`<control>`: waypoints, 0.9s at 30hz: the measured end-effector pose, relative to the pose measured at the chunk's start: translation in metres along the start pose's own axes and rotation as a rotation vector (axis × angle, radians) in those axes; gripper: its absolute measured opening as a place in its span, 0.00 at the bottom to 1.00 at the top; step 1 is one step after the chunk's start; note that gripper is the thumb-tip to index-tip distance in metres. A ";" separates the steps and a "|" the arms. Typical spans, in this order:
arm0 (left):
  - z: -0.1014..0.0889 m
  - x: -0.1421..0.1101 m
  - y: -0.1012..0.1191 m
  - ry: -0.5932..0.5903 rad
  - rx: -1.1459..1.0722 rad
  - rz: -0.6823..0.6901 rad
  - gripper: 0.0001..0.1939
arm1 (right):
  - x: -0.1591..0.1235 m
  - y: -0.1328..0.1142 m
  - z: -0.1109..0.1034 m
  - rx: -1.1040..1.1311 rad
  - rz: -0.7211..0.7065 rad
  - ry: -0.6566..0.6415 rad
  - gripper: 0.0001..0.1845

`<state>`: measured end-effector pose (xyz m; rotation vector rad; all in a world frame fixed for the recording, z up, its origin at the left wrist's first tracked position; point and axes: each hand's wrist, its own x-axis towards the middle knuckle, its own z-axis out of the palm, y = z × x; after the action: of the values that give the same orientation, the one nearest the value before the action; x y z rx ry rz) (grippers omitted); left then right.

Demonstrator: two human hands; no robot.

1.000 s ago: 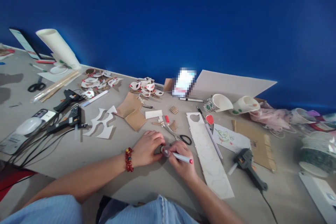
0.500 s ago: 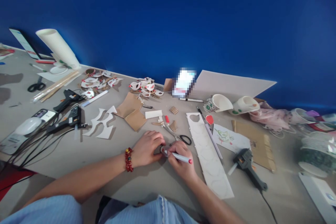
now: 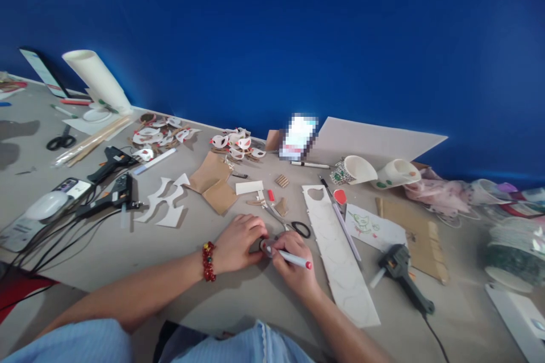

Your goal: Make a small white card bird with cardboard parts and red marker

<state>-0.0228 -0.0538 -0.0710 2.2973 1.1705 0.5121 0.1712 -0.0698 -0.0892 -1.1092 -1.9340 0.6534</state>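
My right hand (image 3: pixel 298 272) grips a white felt-tip marker (image 3: pixel 293 258) with a red end, slanted down to the left. Its tip meets a small rounded paper piece (image 3: pixel 265 245) with a red mark, mostly covered by my fingers. Thumb and fingers of my left hand (image 3: pixel 240 243) are closed on that piece's left side. Scissors (image 3: pixel 300 229) with black handles lie just beyond my right hand. Above them are a red marker cap (image 3: pixel 271 195), cardboard scraps (image 3: pixel 281 207) and a white paper strip (image 3: pixel 249 187).
Paper birds (image 3: pixel 238 142) sit in a cluster near the blue wall, with more cut-outs (image 3: pixel 159 133) to their left. Glue guns (image 3: pixel 113 195) with cables lie left; another glue gun (image 3: pixel 406 278) lies right. A long white card strip (image 3: pixel 340 261) flanks my right forearm. A lit phone (image 3: pixel 298 136) leans behind.
The view has tilted very slightly. Both hands keep nearly the same place and hold, with the marker still on the small paper piece.
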 end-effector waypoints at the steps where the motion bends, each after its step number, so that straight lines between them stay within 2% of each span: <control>1: 0.000 0.000 0.000 -0.002 0.001 0.000 0.11 | 0.000 0.000 0.000 0.002 0.001 0.002 0.06; 27: 0.000 0.000 0.000 0.001 -0.002 -0.005 0.11 | -0.002 0.001 -0.001 -0.006 0.018 -0.009 0.06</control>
<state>-0.0229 -0.0540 -0.0709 2.2926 1.1749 0.5122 0.1731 -0.0711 -0.0902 -1.1300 -1.9369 0.6642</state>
